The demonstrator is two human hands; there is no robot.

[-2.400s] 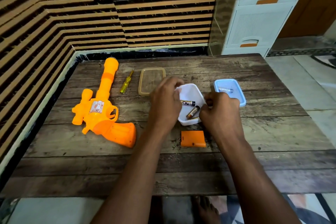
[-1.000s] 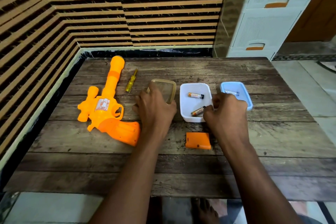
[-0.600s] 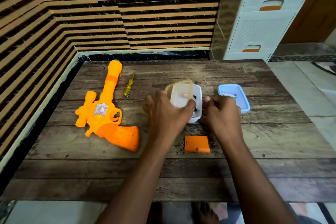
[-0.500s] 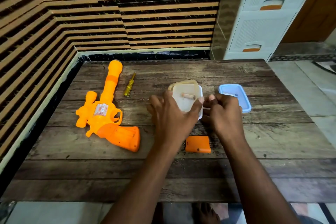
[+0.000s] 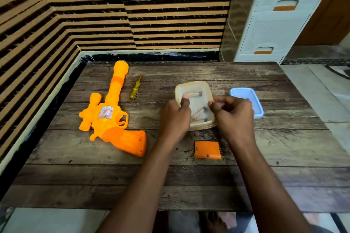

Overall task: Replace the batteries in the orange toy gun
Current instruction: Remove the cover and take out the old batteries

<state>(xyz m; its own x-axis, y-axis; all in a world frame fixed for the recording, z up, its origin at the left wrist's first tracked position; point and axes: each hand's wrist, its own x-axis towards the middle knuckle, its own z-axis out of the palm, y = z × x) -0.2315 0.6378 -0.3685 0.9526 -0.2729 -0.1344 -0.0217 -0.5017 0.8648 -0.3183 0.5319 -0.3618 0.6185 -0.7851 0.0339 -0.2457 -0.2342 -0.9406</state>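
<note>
The orange toy gun (image 5: 111, 117) lies on the left of the wooden table (image 5: 284, 147), grip toward me. Its orange battery cover (image 5: 207, 150) lies apart, in front of my hands. A translucent lid (image 5: 195, 89) now sits on the white container (image 5: 203, 126) and several batteries (image 5: 198, 114) show through it. My left hand (image 5: 175, 119) presses the lid's left edge with the thumb on top. My right hand (image 5: 233, 115) holds the container's right side, fingers curled against the lid's rim.
A yellow screwdriver (image 5: 136, 87) lies right of the gun barrel. A light blue container (image 5: 248, 100) with a battery inside stands just beyond my right hand. A striped wall borders the table's left and back; white drawers (image 5: 274, 24) stand at the back right.
My left hand picked up the lid from left of the white container, carried it over and set it on top. My right hand stayed at the container's right side.
</note>
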